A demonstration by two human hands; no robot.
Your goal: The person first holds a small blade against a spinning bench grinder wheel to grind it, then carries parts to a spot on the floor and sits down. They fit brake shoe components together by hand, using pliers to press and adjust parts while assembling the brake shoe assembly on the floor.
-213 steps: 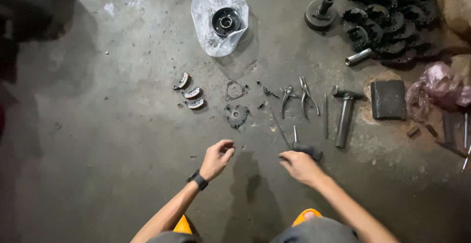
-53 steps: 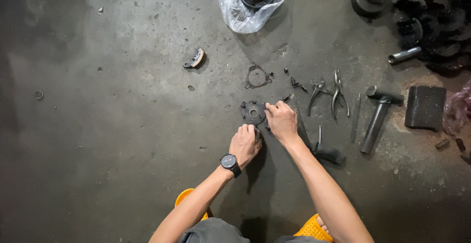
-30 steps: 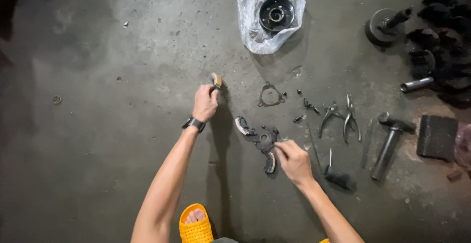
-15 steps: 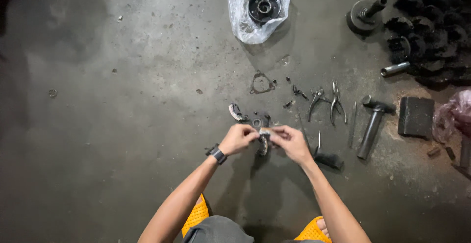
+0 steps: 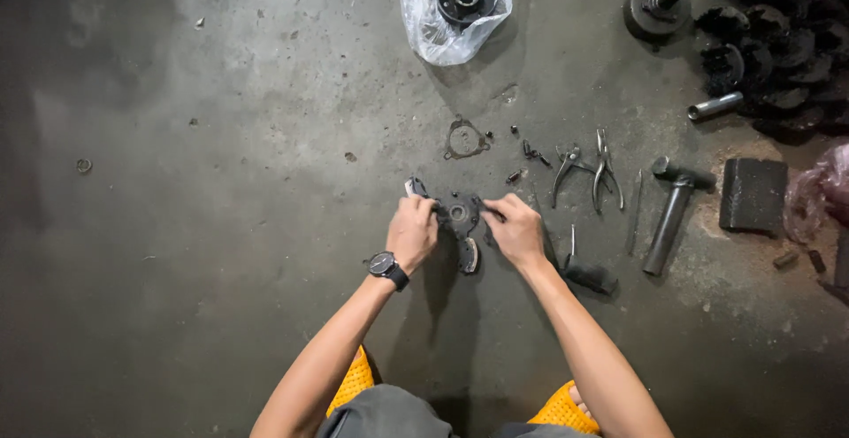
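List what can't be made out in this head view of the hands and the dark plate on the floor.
- Head view: left hand covers the plate's left side; its grip is hidden.
- Right hand covers the plate's right edge.
- Loose bits near the pliers: too small to identify.
- Dark pile top right: shadowed, cut off by the frame.

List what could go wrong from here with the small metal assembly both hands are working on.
1. The left hand and right hand press on the dark plate assembly on bare concrete floor; a curved shoe could slip out of place.
2. Tiny bolts lie loose near the right hand; a brush might scatter them.
3. Pliers and hammer lie close, so the right forearm might knock them.
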